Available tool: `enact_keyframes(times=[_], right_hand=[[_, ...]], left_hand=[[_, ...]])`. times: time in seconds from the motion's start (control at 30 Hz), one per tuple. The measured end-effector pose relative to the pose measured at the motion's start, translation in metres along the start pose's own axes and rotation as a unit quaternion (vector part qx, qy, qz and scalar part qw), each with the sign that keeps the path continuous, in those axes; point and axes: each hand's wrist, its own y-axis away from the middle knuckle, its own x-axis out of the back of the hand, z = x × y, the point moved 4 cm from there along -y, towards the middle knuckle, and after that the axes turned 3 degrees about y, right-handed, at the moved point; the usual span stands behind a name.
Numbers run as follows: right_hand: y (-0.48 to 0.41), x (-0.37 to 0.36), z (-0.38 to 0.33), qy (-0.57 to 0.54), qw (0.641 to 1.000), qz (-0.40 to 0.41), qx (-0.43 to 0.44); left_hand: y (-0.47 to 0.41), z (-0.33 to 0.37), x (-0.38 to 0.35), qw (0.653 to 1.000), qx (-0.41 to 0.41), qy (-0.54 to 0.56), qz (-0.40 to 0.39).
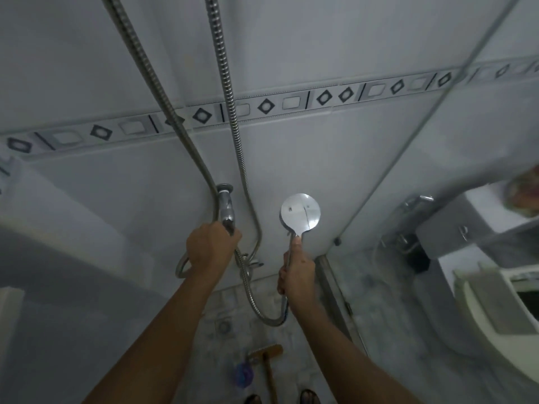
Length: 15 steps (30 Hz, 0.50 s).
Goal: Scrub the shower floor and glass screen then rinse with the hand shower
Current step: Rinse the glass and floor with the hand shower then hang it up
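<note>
My left hand (213,247) curls round the lower end of the chrome wall tap lever (226,207). Just right of that tap stands the round chrome hand shower (300,212), its long axis upright with the disc above my fist. My right hand (296,275) grips its slim handle, thumb laid up the neck. Its ribbed metal hose (271,322) loops below the tap. Further right of the tap rises the glass screen (437,170); the pale tiled shower floor (233,304) lies beneath it. Rinsing looks next to me. My right hand is nearer the glass, so the head must swing rightward, or tip down for the floor.
</note>
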Motion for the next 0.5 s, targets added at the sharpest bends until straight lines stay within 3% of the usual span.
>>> enact_keyframes(times=[0.23, 0.37, 0.5], right_hand=[[-0.003, 0.005, -0.027, 0.015, 0.995, -0.008, 0.097], [-0.008, 0.007, -0.025, 0.058, 0.997, -0.023, 0.037], [0.005, 0.007, -0.045, 0.017, 0.991, -0.035, 0.127]], left_hand=[[0.007, 0.003, 0.007, 1.000, 0.000, -0.018, -0.008], [0.015, -0.001, 0.017, 1.000, -0.003, -0.023, -0.009], [0.023, -0.004, 0.037, 1.000, 0.002, -0.001, 0.013]])
